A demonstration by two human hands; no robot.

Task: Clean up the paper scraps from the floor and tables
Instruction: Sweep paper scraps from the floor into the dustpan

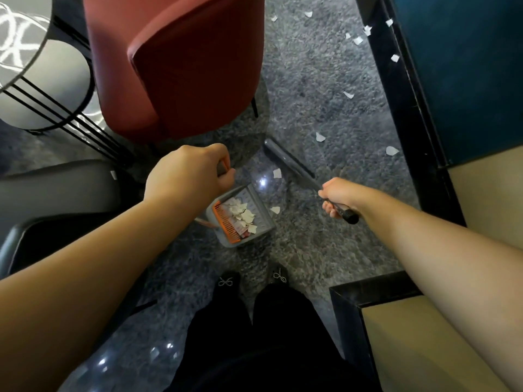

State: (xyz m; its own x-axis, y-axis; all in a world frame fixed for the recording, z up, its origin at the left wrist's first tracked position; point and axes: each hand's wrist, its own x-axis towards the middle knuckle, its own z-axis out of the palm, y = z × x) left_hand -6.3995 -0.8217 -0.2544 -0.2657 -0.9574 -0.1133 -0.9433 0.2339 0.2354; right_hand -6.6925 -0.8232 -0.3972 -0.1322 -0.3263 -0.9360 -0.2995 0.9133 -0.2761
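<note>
A grey dustpan [261, 222] with an orange comb edge rests on the dark marbled floor just ahead of my feet, holding several white paper scraps [242, 213]. My left hand [192, 176] is closed around its upright handle. My right hand [335, 198] grips the black handle of a broom, whose dark head [285, 161] lies on the floor beyond the dustpan. One loose scrap [277, 173] lies between the broom head and the pan, and another scrap [275, 209] sits at the pan's mouth. More scraps [358, 40] are scattered farther along the floor on the right.
A red upholstered chair [181, 66] stands close ahead on the left. A round wire-frame side table [42, 80] is at far left. A black-edged wall base [410, 89] runs along the right, and a black-framed table corner [368, 301] juts in at lower right.
</note>
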